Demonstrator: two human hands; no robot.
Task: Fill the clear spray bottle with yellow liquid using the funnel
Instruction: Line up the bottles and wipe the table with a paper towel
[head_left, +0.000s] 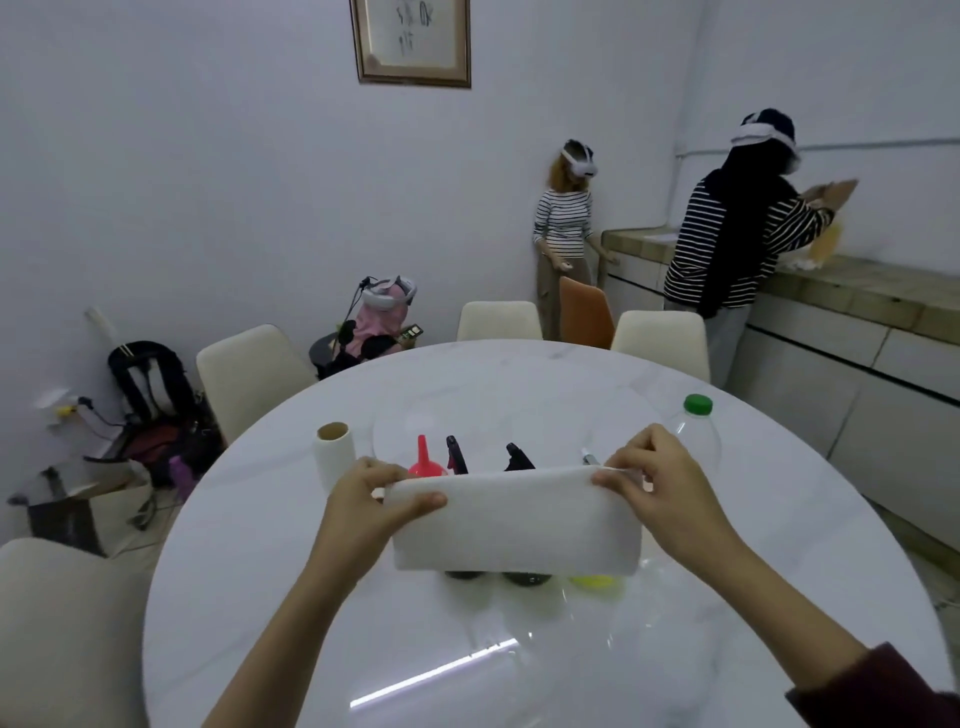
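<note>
I hold a folded white paper towel (514, 525) up in front of me over the white round table (270, 597). My left hand (374, 499) pinches its upper left corner and my right hand (660, 483) pinches its upper right corner. Behind the towel a red funnel (423, 460) sticks up, beside two black spray triggers (457, 454) (519, 458). Below the towel's lower edge show two dark bottle bases and a bit of yellow liquid (589, 580). The bottles' bodies are hidden by the towel.
A paper towel roll (335, 452) stands left of the funnel. A clear bottle with a green cap (696, 431) stands at the right. Cream chairs (249, 374) ring the table. Two people stand by the counter (852, 291) at the back right.
</note>
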